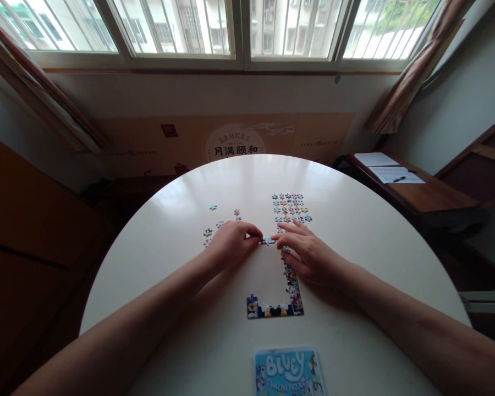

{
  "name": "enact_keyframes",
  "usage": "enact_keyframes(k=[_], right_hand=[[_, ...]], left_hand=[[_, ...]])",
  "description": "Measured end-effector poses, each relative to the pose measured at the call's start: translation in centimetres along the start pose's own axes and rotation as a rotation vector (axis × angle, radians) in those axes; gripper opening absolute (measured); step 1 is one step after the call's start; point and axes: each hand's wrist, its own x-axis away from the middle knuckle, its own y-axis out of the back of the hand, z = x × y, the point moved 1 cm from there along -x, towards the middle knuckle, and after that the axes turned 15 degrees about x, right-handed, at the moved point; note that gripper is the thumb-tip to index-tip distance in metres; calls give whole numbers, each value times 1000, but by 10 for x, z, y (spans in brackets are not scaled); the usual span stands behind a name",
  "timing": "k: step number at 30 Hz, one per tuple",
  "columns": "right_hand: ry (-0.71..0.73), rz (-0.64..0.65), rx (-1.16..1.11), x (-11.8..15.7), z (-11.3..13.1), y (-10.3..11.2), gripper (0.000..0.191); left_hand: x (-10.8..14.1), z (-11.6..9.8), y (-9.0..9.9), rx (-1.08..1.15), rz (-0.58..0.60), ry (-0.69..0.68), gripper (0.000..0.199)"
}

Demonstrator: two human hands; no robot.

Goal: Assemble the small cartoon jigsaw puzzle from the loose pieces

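Observation:
A partly joined jigsaw puzzle border (296,294) lies on the white round table, with a bottom edge, a right side and a short top strip. My left hand (233,242) is closed in a pinch at the left end of the top strip of puzzle pieces (268,241). Across from it, my right hand (307,250) has its fingers apart, the index fingertip at the strip's right end and other fingers over the upper right corner. Those fingers hide part of the right side. Beyond my right hand, loose puzzle pieces (289,206) lie in rows.
A few scattered pieces (207,232) lie beside and beyond my left hand. Near the front of the white table (157,308) is a blue picture card (289,371) reading "Bluey". Papers with a pen (396,175) rest on a wooden side table (429,198) at right.

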Motion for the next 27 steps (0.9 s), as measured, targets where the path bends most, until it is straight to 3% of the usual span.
enact_keyframes(k=[11,22,25,27], right_hand=[[-21,87,-37,-3,2,3,11],[-8,93,-24,-1,2,1,11],[-21,25,-9,1,-3,3,20],[-61,-47,-6,4,-9,7,27]], left_hand=[[-6,13,-10,-53,-21,-192,15],[-6,10,-15,-114,-24,-227,16],[-1,6,-7,-155,-81,-244,19],[1,7,10,-181,-181,-231,22]])
